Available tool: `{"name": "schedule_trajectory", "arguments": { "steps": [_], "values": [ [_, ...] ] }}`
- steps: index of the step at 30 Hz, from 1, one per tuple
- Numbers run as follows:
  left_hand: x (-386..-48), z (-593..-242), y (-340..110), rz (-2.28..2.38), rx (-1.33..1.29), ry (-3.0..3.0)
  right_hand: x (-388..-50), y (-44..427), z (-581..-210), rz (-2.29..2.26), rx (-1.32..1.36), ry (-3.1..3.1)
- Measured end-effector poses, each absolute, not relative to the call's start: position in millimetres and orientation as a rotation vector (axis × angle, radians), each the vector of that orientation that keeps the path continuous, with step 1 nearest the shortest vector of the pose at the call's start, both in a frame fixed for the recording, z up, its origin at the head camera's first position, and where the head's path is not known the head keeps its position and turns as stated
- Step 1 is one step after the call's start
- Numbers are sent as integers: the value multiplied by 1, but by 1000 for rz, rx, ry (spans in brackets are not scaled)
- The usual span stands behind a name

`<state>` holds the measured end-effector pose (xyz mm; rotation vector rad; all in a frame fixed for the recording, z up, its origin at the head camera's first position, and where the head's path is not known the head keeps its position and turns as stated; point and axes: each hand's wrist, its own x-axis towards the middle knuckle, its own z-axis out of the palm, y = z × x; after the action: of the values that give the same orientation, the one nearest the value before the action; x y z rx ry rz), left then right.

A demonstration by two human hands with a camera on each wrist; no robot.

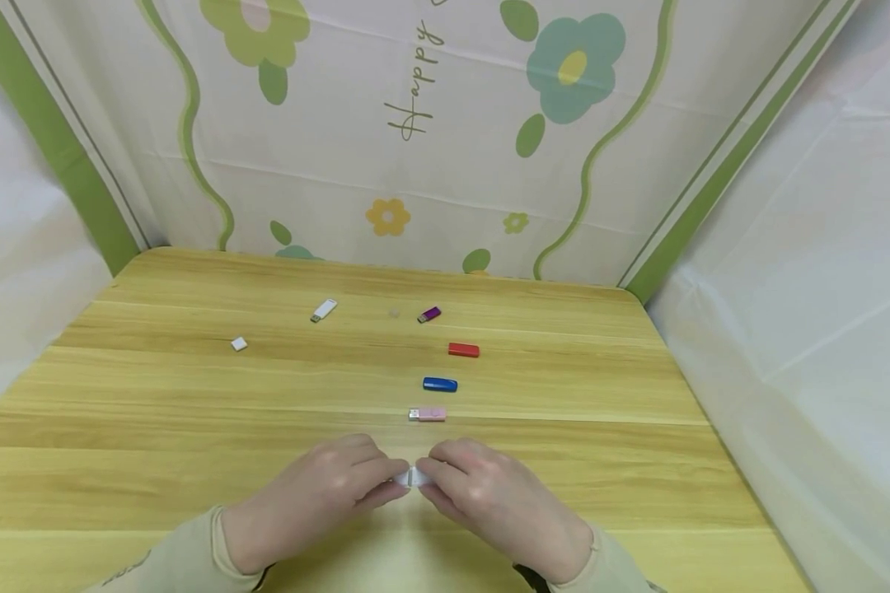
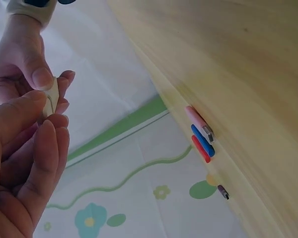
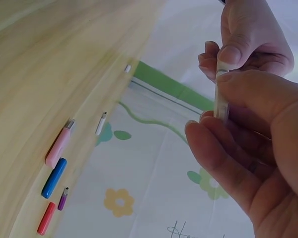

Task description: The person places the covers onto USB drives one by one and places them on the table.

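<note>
Near the front of the table both hands meet on a small white USB stick. My left hand pinches one end between thumb and fingers. The other end is pinched by my right hand. A thin seam crosses the white piece between the fingertips; much of it is hidden by them. In the right wrist view the white stick stands out between the two thumbs. Just beyond the hands lies a pink USB stick with its metal plug bare, then a blue USB stick.
Farther back lie a red stick, a purple USB stick and another white USB stick with bare plug. A small white cap sits at the left, and a tiny clear piece near the back. Patterned cloth hangs behind the table.
</note>
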<state>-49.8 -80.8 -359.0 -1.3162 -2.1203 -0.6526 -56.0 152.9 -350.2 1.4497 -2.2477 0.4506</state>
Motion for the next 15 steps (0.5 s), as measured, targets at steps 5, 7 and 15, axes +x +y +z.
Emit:
{"name": "schedule_trajectory", "arguments": {
  "steps": [5,7,15],
  "values": [
    [-49,-358,-81,-688,-1306,-2146,-56,151,-350,383,1449,-2211],
    [-49,-357,-81,-685,-1303,-2154,-57,150,-350,348,1453,-2184],
    [-52,-356,-81,-634,-1309,-2104,-57,148,-346,282,1477,-2110]
  ]
}}
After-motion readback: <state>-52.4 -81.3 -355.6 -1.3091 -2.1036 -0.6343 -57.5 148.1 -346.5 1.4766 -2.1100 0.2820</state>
